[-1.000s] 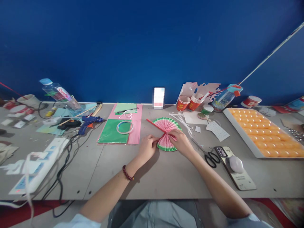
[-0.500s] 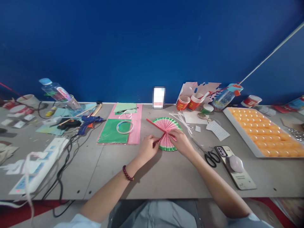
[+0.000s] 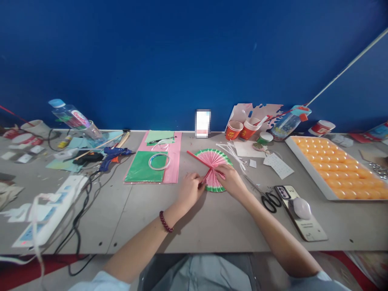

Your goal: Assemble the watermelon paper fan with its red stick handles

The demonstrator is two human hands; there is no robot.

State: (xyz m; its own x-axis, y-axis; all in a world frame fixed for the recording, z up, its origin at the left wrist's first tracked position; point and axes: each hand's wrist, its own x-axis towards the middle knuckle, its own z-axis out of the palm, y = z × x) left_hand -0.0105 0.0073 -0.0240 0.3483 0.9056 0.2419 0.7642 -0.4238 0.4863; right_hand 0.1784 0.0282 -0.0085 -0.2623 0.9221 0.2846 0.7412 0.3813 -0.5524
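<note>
head view: from where i stand, the left hand (image 3: 191,186) has its fingertips closed on the lower left edge of the pleated pink-and-green fan (image 3: 209,157), spread open over the grey table (image 3: 197,226). the right hand (image 3: 230,178) touches the folds near its centre, though i can't tell whether it pinches them; black-handled scissors (image 3: 268,201) lie beside the right forearm (image 3: 266,220).

Blue wall (image 3: 136,60) behind grey table (image 3: 200,230)
</note>
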